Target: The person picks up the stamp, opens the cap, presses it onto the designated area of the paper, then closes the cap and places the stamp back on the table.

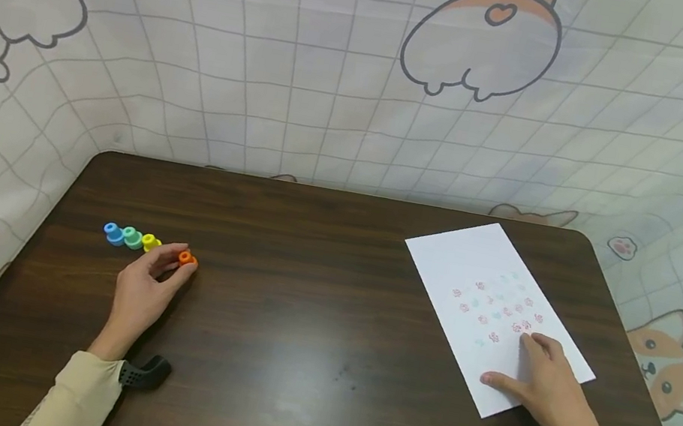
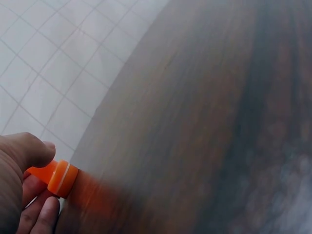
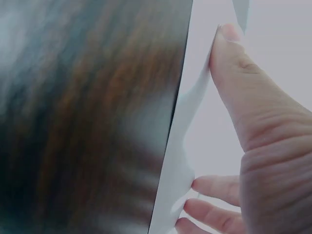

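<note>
In the head view, the left hand (image 1: 141,296) pinches a small orange stamp (image 1: 187,258) between thumb and fingers at the left of the table; the left wrist view shows the orange piece (image 2: 62,179) held at its tapered part. Beside that hand stand a blue stamp (image 1: 114,234), a green one (image 1: 132,238) and a yellow one (image 1: 150,242) in a row. The right hand (image 1: 556,395) rests on a white sheet (image 1: 456,264) with thumb and fingers spread. Small red and pale green paw prints mark the sheet's middle.
The dark wooden table (image 1: 307,253) has its far edge against a white gridded cloth (image 1: 332,112) printed with cartoon dogs. This cloth also hangs at both sides. A few small dark specks lie on the tabletop between the hands.
</note>
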Tool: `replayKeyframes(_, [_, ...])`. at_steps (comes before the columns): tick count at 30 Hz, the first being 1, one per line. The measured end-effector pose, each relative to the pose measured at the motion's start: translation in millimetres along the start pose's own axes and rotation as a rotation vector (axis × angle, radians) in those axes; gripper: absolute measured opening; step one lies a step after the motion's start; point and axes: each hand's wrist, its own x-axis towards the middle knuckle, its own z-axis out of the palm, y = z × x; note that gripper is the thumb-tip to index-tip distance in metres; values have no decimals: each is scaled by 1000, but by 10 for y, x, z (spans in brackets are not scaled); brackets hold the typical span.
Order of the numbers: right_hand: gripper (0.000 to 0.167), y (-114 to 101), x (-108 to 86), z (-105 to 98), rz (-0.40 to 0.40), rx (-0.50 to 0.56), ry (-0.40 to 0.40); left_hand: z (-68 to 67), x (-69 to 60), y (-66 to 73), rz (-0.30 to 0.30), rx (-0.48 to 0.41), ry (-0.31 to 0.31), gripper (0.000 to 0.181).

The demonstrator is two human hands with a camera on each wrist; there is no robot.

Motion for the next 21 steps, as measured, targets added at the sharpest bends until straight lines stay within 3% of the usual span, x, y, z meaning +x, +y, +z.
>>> replayKeyframes(21, [110,-109,151,34,-93,-6,-25,39,19,-40,11,0,30,32])
